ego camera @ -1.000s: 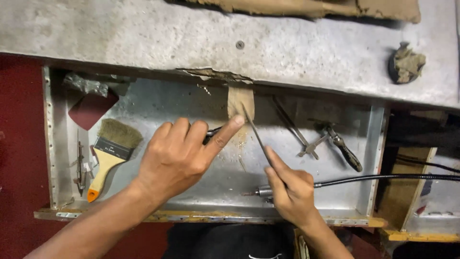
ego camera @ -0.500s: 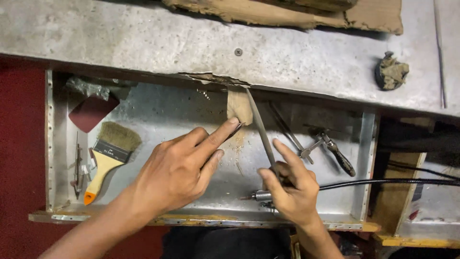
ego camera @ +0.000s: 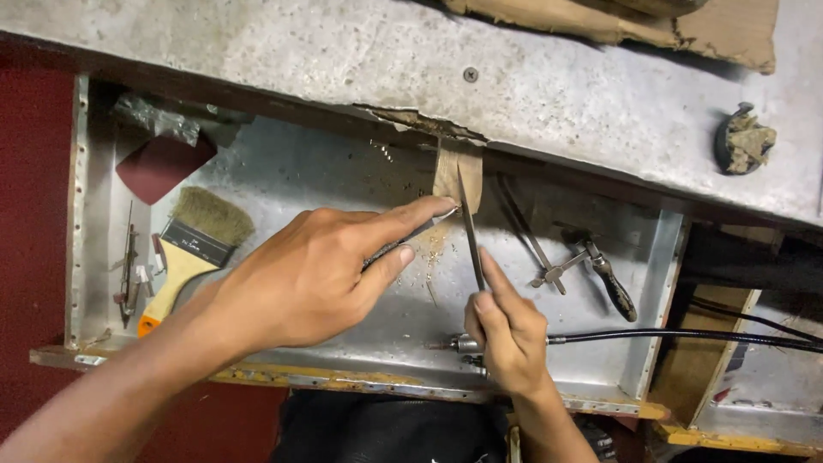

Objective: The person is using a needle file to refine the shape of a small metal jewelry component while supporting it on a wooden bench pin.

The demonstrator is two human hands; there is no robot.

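My right hand (ego camera: 506,330) grips a slim metal file (ego camera: 470,225), index finger laid along it, its tip against a small tan wooden peg (ego camera: 452,171) that sticks out from the bench edge. My left hand (ego camera: 313,274) reaches in from the left, its index fingertip pressed at the foot of the peg where the file meets it. A dark tool handle shows under the left fingers. Filings lie on the tray floor below the peg.
A metal tray (ego camera: 283,180) holds a flat paintbrush (ego camera: 193,244), dark red sandpaper (ego camera: 163,163), small tools (ego camera: 129,270) at the left, a saw frame (ego camera: 527,236) and pliers (ego camera: 604,274). A flexible-shaft handpiece (ego camera: 651,336) runs right. The grey bench top (ego camera: 300,51) carries a lump (ego camera: 744,141).
The file has swung upright, its tip now at the peg. My left index finger has slid right along the peg's foot. The view has shifted a little.
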